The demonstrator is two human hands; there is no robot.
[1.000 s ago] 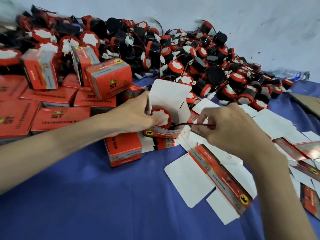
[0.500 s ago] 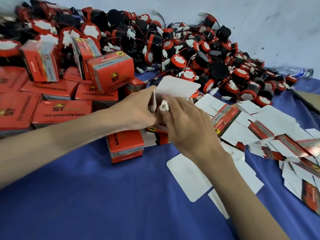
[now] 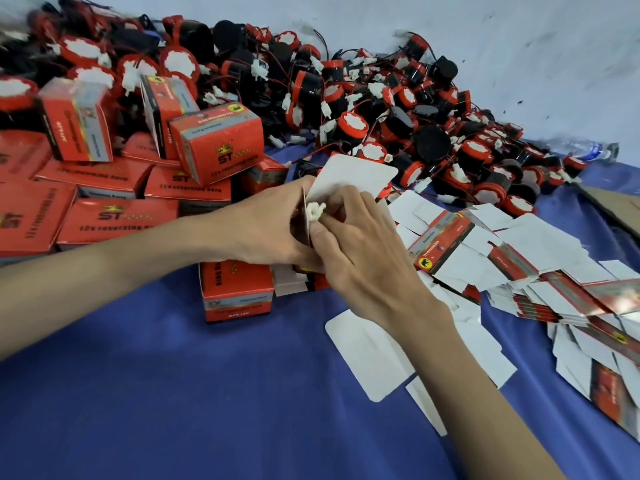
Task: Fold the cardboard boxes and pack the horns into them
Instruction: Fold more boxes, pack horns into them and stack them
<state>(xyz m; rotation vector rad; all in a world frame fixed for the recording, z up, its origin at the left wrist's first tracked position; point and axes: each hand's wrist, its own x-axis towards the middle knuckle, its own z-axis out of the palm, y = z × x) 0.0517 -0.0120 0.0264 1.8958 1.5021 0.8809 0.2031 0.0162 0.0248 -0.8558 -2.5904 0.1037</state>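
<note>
- While the box (image 3: 349,178) sits at frame centre, flap up, its horn has gone from sight inside, so closing comes next.
- Right hand (image 3: 356,244), moved in from the right, pinches the white plug (image 3: 314,211).
- Left hand (image 3: 266,226) grasps the box.
- Loose horns (image 3: 381,109) fill the upper frame.

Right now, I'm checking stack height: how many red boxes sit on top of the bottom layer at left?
3 red boxes: one far left, one tilted behind, one in front. The horn pile may hide others.
</note>
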